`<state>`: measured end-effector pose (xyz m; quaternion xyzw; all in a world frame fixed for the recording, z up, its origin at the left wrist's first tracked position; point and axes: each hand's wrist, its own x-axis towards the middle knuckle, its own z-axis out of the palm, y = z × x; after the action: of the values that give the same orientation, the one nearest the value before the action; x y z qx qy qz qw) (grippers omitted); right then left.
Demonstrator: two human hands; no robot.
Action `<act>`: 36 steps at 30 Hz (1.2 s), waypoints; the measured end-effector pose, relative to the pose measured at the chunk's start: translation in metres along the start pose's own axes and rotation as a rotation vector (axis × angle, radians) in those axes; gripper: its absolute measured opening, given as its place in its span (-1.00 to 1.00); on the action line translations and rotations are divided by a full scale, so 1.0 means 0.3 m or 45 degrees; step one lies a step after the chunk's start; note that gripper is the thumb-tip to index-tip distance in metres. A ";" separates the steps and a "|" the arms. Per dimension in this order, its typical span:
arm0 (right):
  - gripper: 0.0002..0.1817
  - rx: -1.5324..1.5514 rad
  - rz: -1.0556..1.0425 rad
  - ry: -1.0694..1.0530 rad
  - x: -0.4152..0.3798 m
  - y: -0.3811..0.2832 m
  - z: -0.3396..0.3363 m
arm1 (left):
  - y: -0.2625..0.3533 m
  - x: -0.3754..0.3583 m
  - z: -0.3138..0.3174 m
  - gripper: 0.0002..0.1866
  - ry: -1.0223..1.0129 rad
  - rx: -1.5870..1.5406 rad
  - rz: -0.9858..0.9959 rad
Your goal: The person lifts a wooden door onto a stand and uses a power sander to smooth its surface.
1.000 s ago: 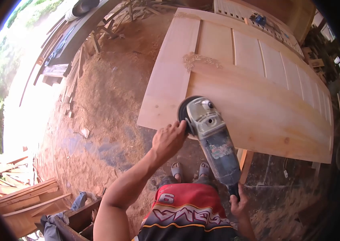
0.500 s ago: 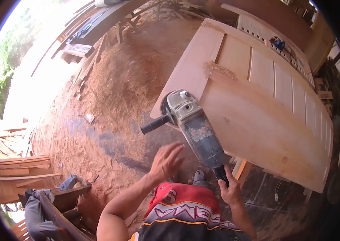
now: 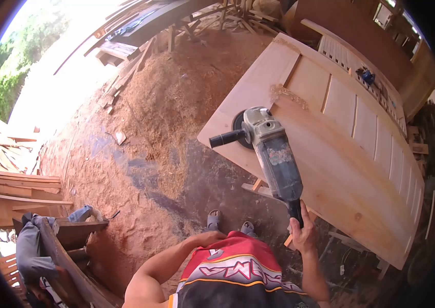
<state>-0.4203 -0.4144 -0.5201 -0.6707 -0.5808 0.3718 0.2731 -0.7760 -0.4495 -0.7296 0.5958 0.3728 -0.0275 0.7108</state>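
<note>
My right hand (image 3: 304, 230) is closed around the rear handle of an angle grinder (image 3: 279, 159). The grinder lies tilted over the near left corner of a pale wooden door panel (image 3: 330, 149), its round disc (image 3: 239, 128) right at the wood. Its black side handle (image 3: 227, 138) sticks out to the left with no hand on it. My left hand (image 3: 208, 239) is at the front of my red jersey (image 3: 238, 249), its fingers mostly hidden against the cloth.
Wood shavings (image 3: 287, 96) lie on the panel, and sawdust (image 3: 161, 113) covers the ground. A blue tool (image 3: 365, 76) sits on a slatted piece beyond. Trousers (image 3: 38, 251) hang over a wooden frame at lower left. Boards (image 3: 17, 190) are stacked at left.
My left hand has drawn back from near the grinder to the front of my jersey. The grinder has shifted right and further over the panel, still in my right hand.
</note>
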 end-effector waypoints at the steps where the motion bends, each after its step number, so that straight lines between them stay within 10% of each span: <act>1: -0.29 0.047 -0.024 0.014 0.035 -0.004 0.015 | 0.116 0.000 -0.011 -0.54 0.193 0.083 0.025; 4: -0.24 0.016 -0.259 0.083 0.115 0.005 0.072 | 0.466 0.013 -0.025 -0.62 0.717 -0.126 -0.051; 10: -0.12 0.026 -0.395 -0.014 0.134 -0.042 0.099 | 0.721 0.059 -0.014 -0.52 0.719 -0.136 0.310; 16: -0.20 0.062 -0.161 -0.022 -0.024 0.058 0.074 | 0.765 -0.088 -0.341 -0.72 1.629 0.959 0.539; 21: -0.26 0.053 0.001 -0.075 -0.131 0.029 0.010 | 0.820 -0.022 -0.452 -0.08 1.287 1.456 0.175; 29: -0.26 -0.127 -0.499 -0.009 0.063 -0.012 0.149 | 0.725 -0.037 -0.674 0.05 1.278 1.519 -0.149; 36: -0.31 0.019 -0.332 -0.107 0.107 0.008 0.118 | 0.757 -0.050 -0.771 0.06 1.158 1.521 -0.134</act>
<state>-0.4462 -0.3856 -0.5482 -0.5713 -0.6712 0.3653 0.2994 -0.7922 -0.1894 -0.5362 0.8142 0.5791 -0.0102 0.0403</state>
